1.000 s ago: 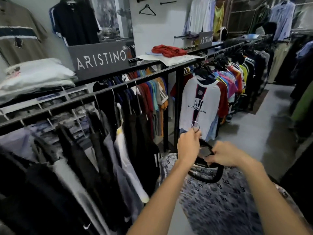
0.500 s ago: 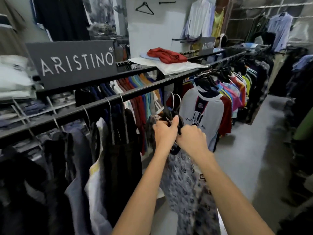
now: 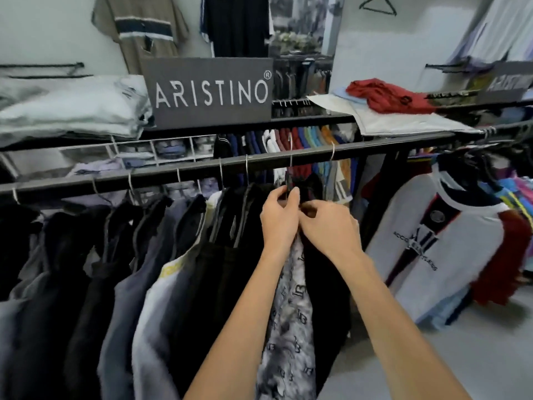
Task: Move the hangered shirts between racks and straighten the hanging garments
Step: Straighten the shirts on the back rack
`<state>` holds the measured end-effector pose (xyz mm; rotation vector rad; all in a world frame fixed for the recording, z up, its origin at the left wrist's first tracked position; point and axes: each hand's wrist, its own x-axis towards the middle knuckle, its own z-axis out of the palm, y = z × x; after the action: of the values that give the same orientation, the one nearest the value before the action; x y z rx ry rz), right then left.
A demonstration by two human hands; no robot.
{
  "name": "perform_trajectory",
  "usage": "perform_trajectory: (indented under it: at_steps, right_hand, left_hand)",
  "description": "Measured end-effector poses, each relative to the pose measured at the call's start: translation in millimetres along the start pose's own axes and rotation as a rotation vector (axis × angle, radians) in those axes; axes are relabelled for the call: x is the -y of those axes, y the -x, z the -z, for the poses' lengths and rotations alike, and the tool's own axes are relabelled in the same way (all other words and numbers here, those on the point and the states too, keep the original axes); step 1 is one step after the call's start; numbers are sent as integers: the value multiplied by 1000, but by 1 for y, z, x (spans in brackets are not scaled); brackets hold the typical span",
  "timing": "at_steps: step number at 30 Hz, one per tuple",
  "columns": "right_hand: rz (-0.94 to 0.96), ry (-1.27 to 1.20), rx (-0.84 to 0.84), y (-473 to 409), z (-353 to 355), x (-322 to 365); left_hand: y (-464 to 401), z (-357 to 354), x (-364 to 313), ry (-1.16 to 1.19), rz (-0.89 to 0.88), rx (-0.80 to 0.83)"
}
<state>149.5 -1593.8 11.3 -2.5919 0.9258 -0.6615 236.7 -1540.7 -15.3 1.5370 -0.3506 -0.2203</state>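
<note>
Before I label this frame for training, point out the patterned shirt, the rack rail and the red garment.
patterned shirt (image 3: pixel 291 327): head view, its grey printed body.
rack rail (image 3: pixel 173 173): head view, bare bar.
red garment (image 3: pixel 386 95): head view, crumpled middle.

The patterned shirt (image 3: pixel 291 321), carried low in front of the rack a second ago, now hangs from the rail (image 3: pixel 202 170), both hands raised to its hanger (image 3: pixel 300 194).

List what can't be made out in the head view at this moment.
- Black hanger of the grey patterned shirt: the left hand and right hand cover it.
- Each hand's grip: fingers overlap; unclear.
- Whether its wire hook sits on the black metal rail: blurred.
- Shirt hem: cut off by the bottom edge.
</note>
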Motion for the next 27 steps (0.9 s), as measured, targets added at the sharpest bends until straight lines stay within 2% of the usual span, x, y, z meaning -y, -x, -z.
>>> perform_trajectory:
  at_steps: [5,15,18,22,24,27]
  right_hand:
    - [85,-54,98,-29,0,-24]
    - [173,-103,257,-44,0,-43]
    - [187,-101,273,-46,-3,-41]
    - [197,-48,357,-42,-18,-38]
    - [196,-43,380,-43,-26,-36]
    - [172,-14,404,-48,-34,-34]
  left_hand:
    - [6,-9,-3,-107,-15,-151]
    - [8,-14,18,-182,-16,-270]
    - [6,-11,25,-169,6,-275]
    - [13,-13,31,-175,30,-203]
    - [15,-10,29,-265,21,-202]
    - [26,-4,20,-564,-122,-270]
